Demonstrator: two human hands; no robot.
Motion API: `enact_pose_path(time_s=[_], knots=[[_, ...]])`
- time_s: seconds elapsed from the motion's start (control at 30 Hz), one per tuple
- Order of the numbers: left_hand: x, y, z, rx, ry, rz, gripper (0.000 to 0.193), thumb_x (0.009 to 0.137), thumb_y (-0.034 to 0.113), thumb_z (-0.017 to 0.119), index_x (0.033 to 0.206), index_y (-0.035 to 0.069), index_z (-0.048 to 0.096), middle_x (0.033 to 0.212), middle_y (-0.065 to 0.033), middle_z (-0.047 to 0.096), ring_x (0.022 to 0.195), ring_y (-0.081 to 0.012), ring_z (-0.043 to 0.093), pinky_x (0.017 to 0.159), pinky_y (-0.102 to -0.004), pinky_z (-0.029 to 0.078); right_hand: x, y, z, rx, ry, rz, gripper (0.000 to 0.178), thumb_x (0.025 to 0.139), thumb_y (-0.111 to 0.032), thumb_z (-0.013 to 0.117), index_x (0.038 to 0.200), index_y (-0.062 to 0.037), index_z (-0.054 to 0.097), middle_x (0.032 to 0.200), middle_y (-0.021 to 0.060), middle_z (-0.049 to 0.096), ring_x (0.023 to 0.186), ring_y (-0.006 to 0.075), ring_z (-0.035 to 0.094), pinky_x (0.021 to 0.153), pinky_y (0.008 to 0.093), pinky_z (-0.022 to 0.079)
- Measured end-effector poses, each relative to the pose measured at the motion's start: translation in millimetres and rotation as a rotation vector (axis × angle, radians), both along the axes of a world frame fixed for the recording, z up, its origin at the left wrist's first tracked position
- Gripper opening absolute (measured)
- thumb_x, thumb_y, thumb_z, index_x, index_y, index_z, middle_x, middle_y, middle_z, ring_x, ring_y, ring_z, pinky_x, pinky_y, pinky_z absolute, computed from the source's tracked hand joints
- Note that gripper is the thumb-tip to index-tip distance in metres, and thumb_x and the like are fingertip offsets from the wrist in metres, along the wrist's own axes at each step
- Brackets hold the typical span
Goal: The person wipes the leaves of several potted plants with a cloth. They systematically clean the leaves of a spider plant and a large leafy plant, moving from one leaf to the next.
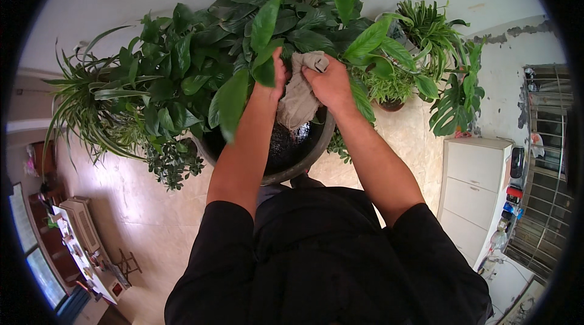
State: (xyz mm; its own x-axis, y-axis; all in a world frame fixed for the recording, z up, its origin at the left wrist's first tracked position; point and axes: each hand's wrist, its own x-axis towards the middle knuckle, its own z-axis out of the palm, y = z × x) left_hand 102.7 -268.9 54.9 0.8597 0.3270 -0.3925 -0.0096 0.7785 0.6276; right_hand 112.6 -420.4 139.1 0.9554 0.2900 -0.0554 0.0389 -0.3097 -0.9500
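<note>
Looking down past two bare forearms [243, 148] in short black sleeves [222, 240], we see a crumpled beige cloth [298, 103] bunched over the opening of a wide, round, dark plant pot [283, 176]. The right hand [333, 86] grasps the cloth at its upper right; its bent fingers pinch the fabric, and the rest hangs down toward the pot's black, glistening interior. The left hand [280, 79] lies just beside the cloth's left edge, partly hidden by broad, glossy green leaves [233, 103]; we cannot tell whether its fingers are spread or pressed together, nor whether they touch the fabric. We note that these leaves crowd the pot's far side and overhang its rim. At left, a plant with long, narrow, striped leaves [100, 93] arches outward; at right, a small brown pot [390, 106] of fine green foliage [389, 86] shows against the pale beige tiled floor [155, 203]. Farther right, we find a tall white cabinet with stacked panels [471, 194], standing near a dark, metal-barred window [547, 170].
</note>
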Motion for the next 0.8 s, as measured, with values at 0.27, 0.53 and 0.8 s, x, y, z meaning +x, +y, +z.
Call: enact_pose_path(time_s=[0.27,0.53,0.8], knots=[[17.3,15.9,-100.0,-0.001,-0.129,-0.024,0.03,0.103,0.022,0.064,0.129,0.007,0.065,0.117,-0.0048,0.068,0.102,-0.017,0.066,0.088,-0.0311,0.056,14.5,14.6,0.7,-0.249,-0.076,0.025,0.036,0.083,-0.016,0.073,0.117,-0.003,0.07,0.108,0.0175,0.076,0.102,0.0338,0.072,0.09,0.0397,0.055],[-14.4,12.8,-86.7,-0.181,-0.282,-0.028,0.042,0.102,0.026,0.067,0.141,0.01,0.06,0.13,-0.0007,0.066,0.112,-0.0144,0.064,0.093,-0.0313,0.054,34.0,39.8,-4.3,-0.531,-0.205,0.071,0.035,0.08,-0.017,0.073,0.113,-0.0056,0.071,0.106,0.0224,0.073,0.103,0.0416,0.068,0.089,0.0491,0.055],[-11.3,18.1,-76.1,0.088,-0.128,-0.07,0.036,0.104,0.027,0.06,0.134,0.008,0.061,0.118,-0.0011,0.065,0.094,-0.0136,0.061,0.08,-0.0281,0.053,36.7,45.2,-15.1,-0.582,-0.337,0.117,0.033,0.079,-0.016,0.074,0.11,-0.004,0.07,0.098,0.024,0.073,0.096,0.045,0.069,0.083,0.0514,0.055]])
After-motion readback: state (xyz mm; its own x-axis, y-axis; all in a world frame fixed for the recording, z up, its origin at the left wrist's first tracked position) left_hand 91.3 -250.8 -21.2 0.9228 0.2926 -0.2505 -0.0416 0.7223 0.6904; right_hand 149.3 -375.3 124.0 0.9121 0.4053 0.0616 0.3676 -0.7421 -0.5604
